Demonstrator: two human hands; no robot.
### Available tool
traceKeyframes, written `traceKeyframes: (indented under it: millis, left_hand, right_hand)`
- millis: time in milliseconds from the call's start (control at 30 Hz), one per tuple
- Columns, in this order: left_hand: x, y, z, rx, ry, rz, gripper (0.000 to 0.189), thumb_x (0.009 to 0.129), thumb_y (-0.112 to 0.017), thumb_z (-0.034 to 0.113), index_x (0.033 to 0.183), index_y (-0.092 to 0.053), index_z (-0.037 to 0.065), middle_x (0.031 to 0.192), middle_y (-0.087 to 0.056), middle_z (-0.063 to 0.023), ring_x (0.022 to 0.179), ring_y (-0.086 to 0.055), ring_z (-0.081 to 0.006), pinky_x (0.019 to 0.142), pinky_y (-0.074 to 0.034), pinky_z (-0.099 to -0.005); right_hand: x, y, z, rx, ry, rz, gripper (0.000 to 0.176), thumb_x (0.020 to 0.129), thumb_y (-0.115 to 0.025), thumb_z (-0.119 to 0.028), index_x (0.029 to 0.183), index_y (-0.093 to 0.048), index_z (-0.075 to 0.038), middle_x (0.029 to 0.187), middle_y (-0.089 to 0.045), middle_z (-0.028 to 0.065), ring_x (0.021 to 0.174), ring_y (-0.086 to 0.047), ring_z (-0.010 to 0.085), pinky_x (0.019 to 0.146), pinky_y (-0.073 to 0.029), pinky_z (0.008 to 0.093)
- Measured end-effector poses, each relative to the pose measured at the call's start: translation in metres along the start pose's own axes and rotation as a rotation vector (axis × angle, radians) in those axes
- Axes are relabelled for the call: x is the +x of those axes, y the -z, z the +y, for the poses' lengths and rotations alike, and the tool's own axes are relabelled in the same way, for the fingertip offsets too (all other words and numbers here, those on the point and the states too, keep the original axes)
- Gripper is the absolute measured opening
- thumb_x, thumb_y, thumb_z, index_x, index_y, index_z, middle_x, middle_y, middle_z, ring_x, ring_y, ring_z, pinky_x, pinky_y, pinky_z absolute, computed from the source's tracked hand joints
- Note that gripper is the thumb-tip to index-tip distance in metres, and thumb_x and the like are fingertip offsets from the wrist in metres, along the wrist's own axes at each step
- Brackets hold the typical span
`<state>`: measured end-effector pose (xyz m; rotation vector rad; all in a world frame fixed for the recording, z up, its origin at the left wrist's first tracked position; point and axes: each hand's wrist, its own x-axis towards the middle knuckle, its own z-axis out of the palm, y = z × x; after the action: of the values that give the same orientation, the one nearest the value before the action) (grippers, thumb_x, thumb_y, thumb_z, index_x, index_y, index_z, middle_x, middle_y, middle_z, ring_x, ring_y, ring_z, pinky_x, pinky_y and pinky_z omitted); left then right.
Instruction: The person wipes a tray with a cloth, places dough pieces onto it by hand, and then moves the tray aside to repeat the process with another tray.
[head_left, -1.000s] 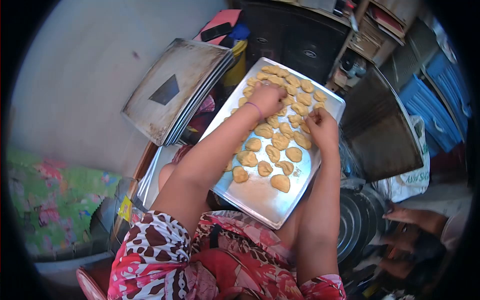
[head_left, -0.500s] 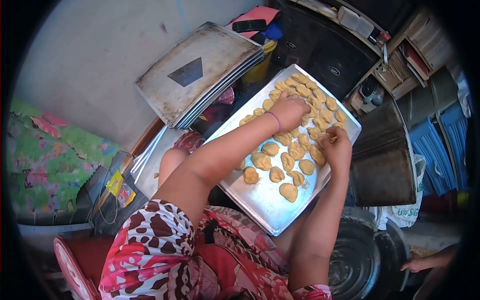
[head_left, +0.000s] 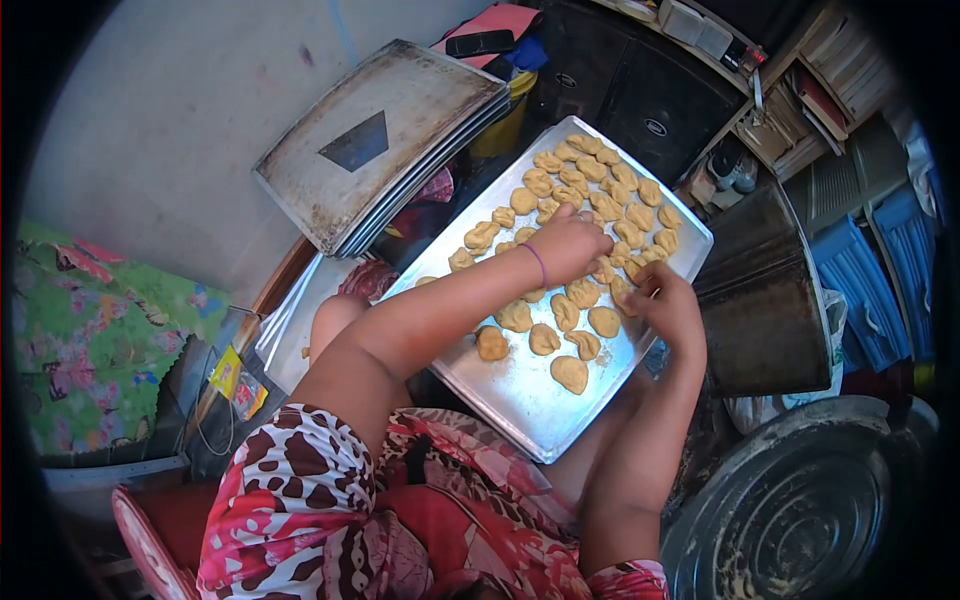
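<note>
Lumpy yellowish dough pieces point(head_left: 582, 293) close together on a silvery tray point(head_left: 505, 405)

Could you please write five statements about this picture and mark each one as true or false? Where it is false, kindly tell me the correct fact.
1. A purple band is around the wrist of the left hand. True.
2. The dough pieces cover all of the metal tray. False: its near end is bare.
3. The stacked trays are left of the metal tray in the picture. True.
4. The right hand holds a spoon. False: no spoon shows; this hand is at the dough pieces.
5. A green flowered sheet shows at the left. True.
</note>
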<state>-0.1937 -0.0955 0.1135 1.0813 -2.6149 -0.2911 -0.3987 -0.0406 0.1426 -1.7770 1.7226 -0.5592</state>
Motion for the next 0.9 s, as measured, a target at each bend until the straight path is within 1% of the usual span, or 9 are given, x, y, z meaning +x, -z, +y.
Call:
traceKeyframes:
  millis: [100,233,367,433,467,567,633,767,900]
  left_hand:
    - [-0.007,0.008,-0.003,-0.104,0.040,0.038,0.028,0.074,-0.067,0.022,0.100,-0.065,0.014,0.093,-0.061,-0.0043,0.100,-0.054,-0.0228,0.088,-0.032,-0.0404]
    - [-0.021,0.024,-0.014,-0.083,0.079,0.055,0.032,0.072,-0.065,0.017,0.104,-0.064,0.013,0.094,-0.060,-0.0059,0.102,-0.053,-0.0242,0.088,-0.031,-0.0407]
    - [-0.022,0.018,-0.023,-0.036,0.060,0.029,0.025,0.072,-0.064,0.014,0.097,-0.066,0.012,0.091,-0.061,-0.0041,0.101,-0.054,-0.0231,0.088,-0.030,-0.0404]
    - [-0.018,0.012,-0.024,-0.029,0.056,0.061,0.023,0.072,-0.063,0.013,0.095,-0.067,0.012,0.092,-0.062,-0.0040,0.100,-0.054,-0.0228,0.087,-0.030,-0.0404]
    - [-0.017,0.011,-0.024,-0.021,0.050,0.092,0.021,0.072,-0.063,0.013,0.093,-0.067,0.012,0.092,-0.063,-0.0039,0.099,-0.054,-0.0226,0.087,-0.030,-0.0404]
    - [-0.018,0.021,-0.027,-0.060,0.082,0.088,0.023,0.073,-0.063,0.013,0.095,-0.067,0.013,0.095,-0.063,-0.0046,0.097,-0.055,-0.0227,0.086,-0.031,-0.0403]
    - [-0.025,0.029,-0.037,-0.043,0.097,0.210,0.024,0.073,-0.062,0.013,0.096,-0.066,0.012,0.095,-0.063,-0.0048,0.097,-0.055,-0.0229,0.085,-0.032,-0.0405]
    - [-0.033,0.037,-0.050,0.023,0.180,0.084,0.023,0.073,-0.064,0.016,0.096,-0.066,0.013,0.093,-0.061,-0.0042,0.097,-0.055,-0.0226,0.083,-0.033,-0.0399]
    - [-0.025,0.017,-0.054,0.061,0.123,0.223,0.016,0.076,-0.065,0.020,0.090,-0.065,0.012,0.090,-0.061,-0.0034,0.096,-0.055,-0.0223,0.083,-0.033,-0.0391]
  right_hand:
    - [-0.002,-0.010,0.000,-0.062,0.001,-0.061,0.029,0.063,-0.074,-0.016,0.087,-0.062,-0.004,0.071,-0.061,0.0116,0.066,-0.060,0.0258,0.062,-0.046,0.0358]
    - [-0.001,-0.009,-0.017,-0.232,-0.047,-0.001,0.030,0.062,-0.071,-0.013,0.090,-0.062,-0.006,0.078,-0.063,0.0124,0.078,-0.063,0.0301,0.067,-0.048,0.0385]
    - [0.004,-0.019,-0.025,-0.222,-0.017,0.054,0.027,0.065,-0.070,-0.014,0.089,-0.062,-0.007,0.085,-0.064,0.0119,0.084,-0.062,0.0304,0.071,-0.048,0.0392]
    - [0.009,-0.033,-0.026,-0.121,0.200,0.183,0.022,0.068,-0.068,-0.013,0.089,-0.062,-0.008,0.091,-0.063,0.0115,0.086,-0.062,0.0305,0.074,-0.048,0.0396]
    - [0.010,-0.038,-0.031,-0.142,0.220,0.177,0.021,0.071,-0.066,-0.011,0.091,-0.062,-0.008,0.094,-0.062,0.0113,0.087,-0.061,0.0309,0.076,-0.048,0.0396]
    - [0.014,-0.045,-0.031,-0.169,0.219,0.170,0.023,0.071,-0.067,-0.010,0.094,-0.062,-0.009,0.093,-0.062,0.0111,0.087,-0.060,0.0313,0.075,-0.048,0.0396]
    - [0.012,-0.040,-0.034,-0.156,0.201,0.163,0.025,0.071,-0.068,-0.011,0.094,-0.062,-0.009,0.093,-0.062,0.0111,0.087,-0.061,0.0308,0.075,-0.048,0.0395]
    - [0.009,-0.036,-0.034,-0.089,0.216,0.202,0.024,0.071,-0.069,-0.010,0.093,-0.063,-0.005,0.088,-0.062,0.0117,0.080,-0.062,0.0270,0.072,-0.048,0.0358]
    - [0.009,-0.036,-0.036,-0.054,0.214,0.176,0.021,0.073,-0.068,-0.012,0.092,-0.062,-0.006,0.090,-0.062,0.0122,0.083,-0.062,0.0292,0.073,-0.048,0.0384]
